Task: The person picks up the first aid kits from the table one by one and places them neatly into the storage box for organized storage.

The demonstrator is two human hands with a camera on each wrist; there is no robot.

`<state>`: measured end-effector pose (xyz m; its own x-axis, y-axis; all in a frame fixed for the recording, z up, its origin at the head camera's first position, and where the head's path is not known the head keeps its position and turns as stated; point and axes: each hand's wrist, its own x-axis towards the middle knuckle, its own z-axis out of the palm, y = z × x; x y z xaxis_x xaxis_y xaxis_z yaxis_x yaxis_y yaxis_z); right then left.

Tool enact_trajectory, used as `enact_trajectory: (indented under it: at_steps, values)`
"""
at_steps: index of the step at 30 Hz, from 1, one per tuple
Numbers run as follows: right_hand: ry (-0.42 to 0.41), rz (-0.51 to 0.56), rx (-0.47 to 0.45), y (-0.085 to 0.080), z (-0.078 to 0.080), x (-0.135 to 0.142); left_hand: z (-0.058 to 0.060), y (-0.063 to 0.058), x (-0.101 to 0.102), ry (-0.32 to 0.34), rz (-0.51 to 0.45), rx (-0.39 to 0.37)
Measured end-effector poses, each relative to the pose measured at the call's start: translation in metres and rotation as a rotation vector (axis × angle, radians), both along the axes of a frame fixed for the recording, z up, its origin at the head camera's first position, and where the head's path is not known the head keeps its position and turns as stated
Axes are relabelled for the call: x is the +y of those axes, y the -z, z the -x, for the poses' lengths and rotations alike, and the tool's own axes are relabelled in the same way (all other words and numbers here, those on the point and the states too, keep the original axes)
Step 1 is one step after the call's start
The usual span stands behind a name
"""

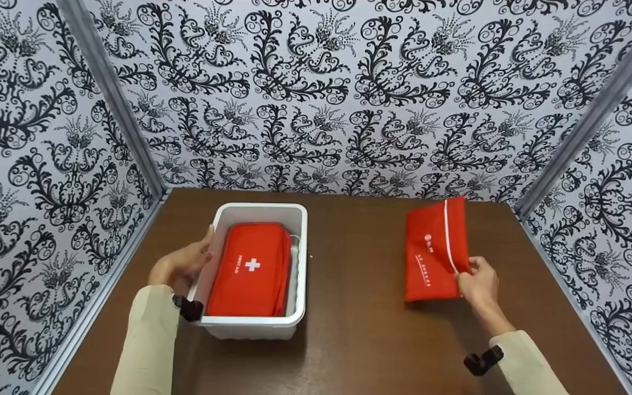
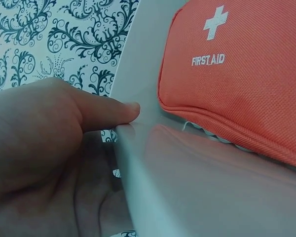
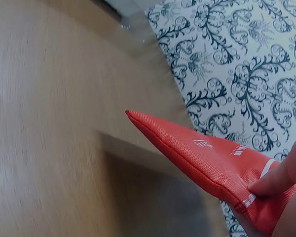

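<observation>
On the left of the table stands a white plastic bin holding a red first aid bag with a white cross. My left hand holds the bin's left wall. In the left wrist view the thumb lies on the rim, and the fingers are outside the wall. Over to the right, a flat red pouch with a white zipper and white print is pinched at its lower right edge by my right hand. The pouch is tilted, its far end above a shadow on the table.
Beside the first aid bag inside the bin, a greyish item is partly hidden. The brown table lies between bin and pouch. Patterned panels in metal frames enclose the back and both sides.
</observation>
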<state>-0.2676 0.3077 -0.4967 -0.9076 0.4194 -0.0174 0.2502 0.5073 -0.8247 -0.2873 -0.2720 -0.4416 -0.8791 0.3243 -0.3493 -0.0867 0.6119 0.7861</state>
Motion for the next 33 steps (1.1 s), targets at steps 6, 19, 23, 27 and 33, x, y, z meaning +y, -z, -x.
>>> enact_trajectory:
  at_steps: [6,19,23,27,33]
  values:
    - [-0.012,0.033,0.033,-0.007,0.002,-0.011,0.001,0.0,0.0,0.009,0.045,0.024]
    - [-0.076,0.134,0.075,-0.024,-0.003,-0.04,0.0,-0.003,0.002,0.034,0.063,0.031]
    - [-0.099,0.162,0.077,-0.028,-0.007,-0.049,-0.001,-0.001,0.002,0.013,0.03,0.004]
    - [-0.118,0.195,0.08,-0.033,-0.011,-0.059,0.0,0.002,0.001,0.011,0.022,0.001]
    - [-0.147,0.271,0.082,-0.042,-0.019,-0.073,0.0,0.002,0.001,0.0,0.045,-0.002]
